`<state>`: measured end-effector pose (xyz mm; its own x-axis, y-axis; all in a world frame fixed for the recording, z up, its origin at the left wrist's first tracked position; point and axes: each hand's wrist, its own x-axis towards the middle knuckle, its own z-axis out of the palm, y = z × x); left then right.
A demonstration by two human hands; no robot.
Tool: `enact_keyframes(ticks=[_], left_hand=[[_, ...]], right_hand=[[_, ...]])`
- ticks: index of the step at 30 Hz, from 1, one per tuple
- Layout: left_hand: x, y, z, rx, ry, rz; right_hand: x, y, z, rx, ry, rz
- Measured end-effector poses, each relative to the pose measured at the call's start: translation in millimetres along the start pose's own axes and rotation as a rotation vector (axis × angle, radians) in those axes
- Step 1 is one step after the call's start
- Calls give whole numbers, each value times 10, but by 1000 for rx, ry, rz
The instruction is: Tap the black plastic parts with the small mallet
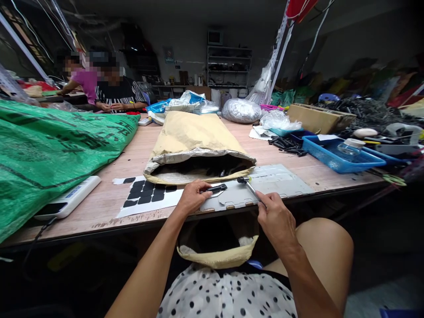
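Note:
My left hand (pixel 191 196) is closed on a small black clip-like part (pixel 216 188) resting on a grey plate (pixel 274 181) at the table's front edge. My right hand (pixel 276 218) grips a thin metal tool (pixel 249 185) whose tip reaches toward the black part. Just behind the hands an open brown paper sack (pixel 195 141) lies on its side, dark parts showing in its mouth. A second open sack (pixel 218 254) hangs below the table edge between my knees.
A white sheet with black stickers (pixel 145 194) lies left of the hands, next to a white scale (pixel 68 198) and a big green woven sack (pixel 49 150). Blue trays (pixel 338 154), loose black parts (pixel 288 145) and a cardboard box (pixel 318 117) crowd the right. Two people sit at far left.

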<state>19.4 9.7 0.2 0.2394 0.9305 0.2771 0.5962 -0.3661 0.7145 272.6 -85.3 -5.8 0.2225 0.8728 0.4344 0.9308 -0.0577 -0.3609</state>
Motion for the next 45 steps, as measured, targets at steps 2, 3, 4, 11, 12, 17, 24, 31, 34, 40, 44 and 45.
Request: enact_keyframes(ticks=[2, 3, 4, 11, 12, 17, 24, 31, 34, 40, 44, 45], left_hand=[[4, -10, 4, 0, -1, 2], [6, -16, 5, 0, -3, 5], [9, -22, 5, 0, -6, 10], [19, -36, -3, 24, -39, 49], [18, -35, -5, 29, -40, 53], [14, -21, -22, 39, -37, 87], [-332, 208, -32, -65, -73, 171], [-1052, 224, 322, 99, -363, 168], [-1146, 29, 518, 303, -453, -69], [-1081, 129, 479, 253, -585, -34], [-729, 496, 162, -23, -469, 64], [-585, 541, 78, -46, -387, 53]], right_hand=[[5, 18, 31, -40, 4, 0], [7, 19, 42, -48, 6, -4], [9, 18, 48, -53, 6, -9], [22, -17, 30, -58, -20, 16], [23, -19, 28, -59, -24, 18], [32, -22, 16, -53, -46, 27], [52, 0, 6, -19, -73, 40], [63, 14, 13, -19, -86, 49], [65, 15, 15, -12, -82, 47], [60, 11, 9, -11, -77, 39], [59, 14, 13, -16, -74, 46], [59, 16, 15, -11, -72, 44]])
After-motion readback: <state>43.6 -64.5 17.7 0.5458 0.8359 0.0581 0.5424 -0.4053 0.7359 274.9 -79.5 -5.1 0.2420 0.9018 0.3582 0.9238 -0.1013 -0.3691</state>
